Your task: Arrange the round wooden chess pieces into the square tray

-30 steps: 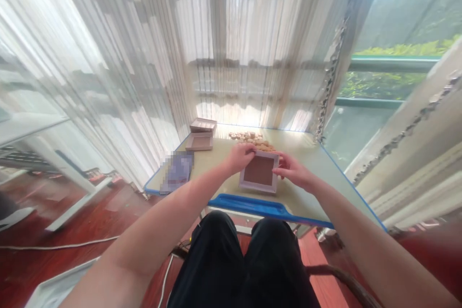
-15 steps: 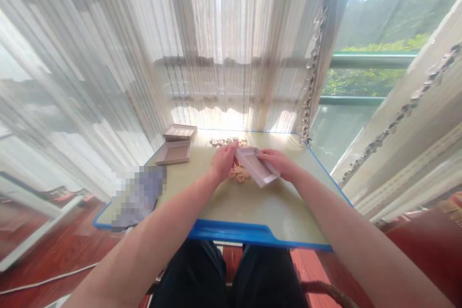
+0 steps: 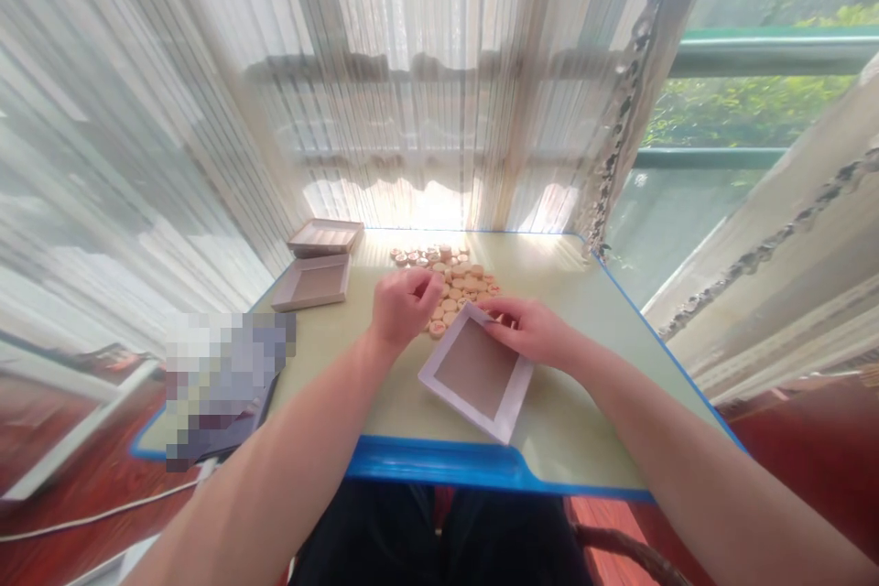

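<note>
My right hand (image 3: 527,328) grips the far corner of a shallow, pale cardboard box (image 3: 481,371), thumb and fingers closed over its wall. The box is tilted, its bare brown inside facing me, above the near part of the table. To its left my left hand (image 3: 405,304) hovers with curled fingers; whether anything is inside them is hidden. Between and beyond the hands lies a heap of round wooden Chinese chess pieces (image 3: 473,279), some showing red characters. Part of the heap is covered by my left hand.
Two more shallow boxes sit at the table's back left, a nearer one (image 3: 316,279) and a farther one (image 3: 326,233). A pixelated dark flat object (image 3: 240,385) lies at the left edge. The pale table (image 3: 569,421) has a blue rim; curtains (image 3: 426,128) hang behind it.
The box has swung toward me and turned, still in my right hand. My left hand has drawn away from it to the left. More of the wooden pieces now show.
</note>
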Tool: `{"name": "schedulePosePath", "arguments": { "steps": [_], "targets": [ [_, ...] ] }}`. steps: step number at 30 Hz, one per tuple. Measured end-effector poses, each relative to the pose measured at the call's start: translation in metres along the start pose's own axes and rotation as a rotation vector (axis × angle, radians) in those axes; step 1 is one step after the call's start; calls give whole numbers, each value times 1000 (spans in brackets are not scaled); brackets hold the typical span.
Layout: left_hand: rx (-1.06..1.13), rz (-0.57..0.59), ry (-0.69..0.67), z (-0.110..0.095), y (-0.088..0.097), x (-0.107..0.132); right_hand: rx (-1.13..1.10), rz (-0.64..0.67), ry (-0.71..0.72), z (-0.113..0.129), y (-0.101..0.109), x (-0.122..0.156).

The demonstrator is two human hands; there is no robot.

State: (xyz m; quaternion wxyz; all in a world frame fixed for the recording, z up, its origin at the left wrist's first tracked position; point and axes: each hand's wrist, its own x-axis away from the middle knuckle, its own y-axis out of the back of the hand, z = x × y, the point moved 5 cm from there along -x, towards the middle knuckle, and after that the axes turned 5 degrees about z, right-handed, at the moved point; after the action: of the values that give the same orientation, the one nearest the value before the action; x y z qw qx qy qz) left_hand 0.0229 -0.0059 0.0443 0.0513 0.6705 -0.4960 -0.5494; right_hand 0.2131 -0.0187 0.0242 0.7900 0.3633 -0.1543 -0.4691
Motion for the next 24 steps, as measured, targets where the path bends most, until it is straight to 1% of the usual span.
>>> {"name": "schedulePosePath", "arguments": {
  "steps": [2,5,8,10,14,17,19,21,22,24],
  "targets": [
    [-35,27,-30,3,-3,0,29,75,30,1,-3,0],
    [-51,-41,29,16,-3,-3,20,181,90,-1,-9,1],
    [-11,-94,92,26,-3,-6,41,232,149,2,-15,2],
    [9,-95,98,28,-4,-6,95,207,166,6,-17,3],
    [1,-32,52,28,-11,-7,277,61,240,15,-13,3],
    [-28,-32,-14,29,-15,-10,361,-21,264,12,-7,2],
    [-40,-27,-45,29,-16,-13,390,-27,244,6,-6,0],
    [-13,47,-62,26,-16,-15,396,-13,210,-1,-6,-3],
    [16,118,-66,23,-17,-15,392,-20,190,-4,-5,-4],
    [92,326,-67,14,-18,-12,390,-54,152,-8,-4,-6]
  ]
}}
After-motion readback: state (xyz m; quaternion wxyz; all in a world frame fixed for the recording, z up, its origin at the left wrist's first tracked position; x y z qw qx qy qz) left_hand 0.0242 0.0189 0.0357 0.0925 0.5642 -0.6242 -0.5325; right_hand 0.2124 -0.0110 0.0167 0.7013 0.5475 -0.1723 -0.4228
